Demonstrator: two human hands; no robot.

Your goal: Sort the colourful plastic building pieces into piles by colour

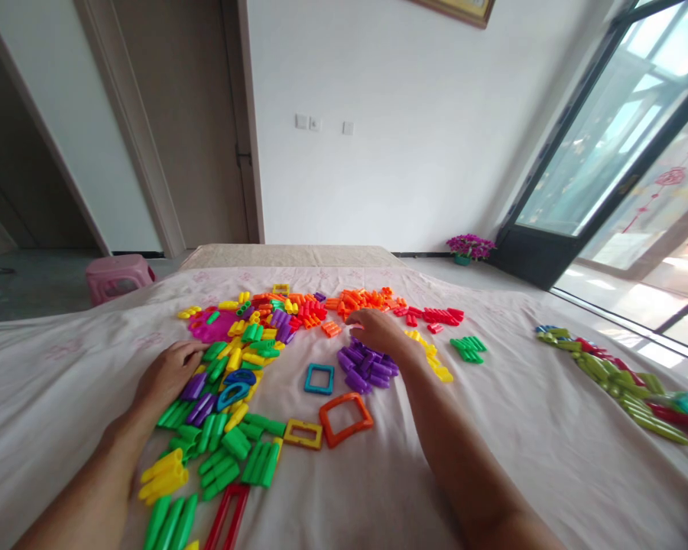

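Note:
My left hand (177, 365) rests at the left edge of a mixed pile of plastic building blocks, fingers bent and loosely apart, beside green blocks (213, 351) and a purple block (193, 386). Nothing shows clearly in it. My right hand (375, 328) reaches over the cloth between a heap of orange blocks (361, 300) and a heap of purple blocks (367, 367). Its fingers point left with a gap to the thumb, and I see no block between them. A small orange block group (331, 328) lies just left of its fingertips.
A blue square frame (319, 379), a yellow frame (303, 434) and an orange frame (345, 420) lie midway. Red blocks (442, 315), yellow blocks (430, 355) and green blocks (468, 349) sit right. Olive blocks (619, 382) line the far right. A pink stool (119, 276) stands left.

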